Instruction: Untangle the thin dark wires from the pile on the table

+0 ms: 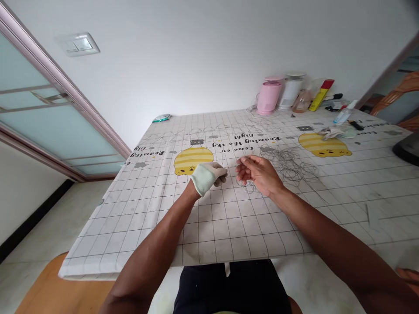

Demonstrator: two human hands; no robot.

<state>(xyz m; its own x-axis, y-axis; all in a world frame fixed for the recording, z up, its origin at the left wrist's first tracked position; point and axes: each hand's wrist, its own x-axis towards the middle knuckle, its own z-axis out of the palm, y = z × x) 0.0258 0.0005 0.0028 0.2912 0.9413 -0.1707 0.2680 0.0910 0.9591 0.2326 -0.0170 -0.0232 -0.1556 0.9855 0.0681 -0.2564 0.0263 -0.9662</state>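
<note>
My left hand (210, 175) wears a pale, light-green-cuffed glove. Its fingers are closed in a pinch above the tablecloth, and whatever they grip is too fine to make out. To its right is my bare right hand (258, 173), thumb against the curled forefinger and the other fingers loosely bent; anything in that pinch is too thin to name. Beside and behind the right hand spreads a loose tangle of thin dark wire-like strands (291, 168). A few loops of it lie under that hand. The two hands are slightly apart.
A grid-patterned tablecloth (229, 226) covers the table. Along the wall stand a pink cylinder-shaped device (269, 97), a white one (290, 92), a bottle (303, 101) and a yellow-red can (321, 96). At right are a spray bottle (344, 113), crumpled gloves (338, 132) and a dark object (407, 148).
</note>
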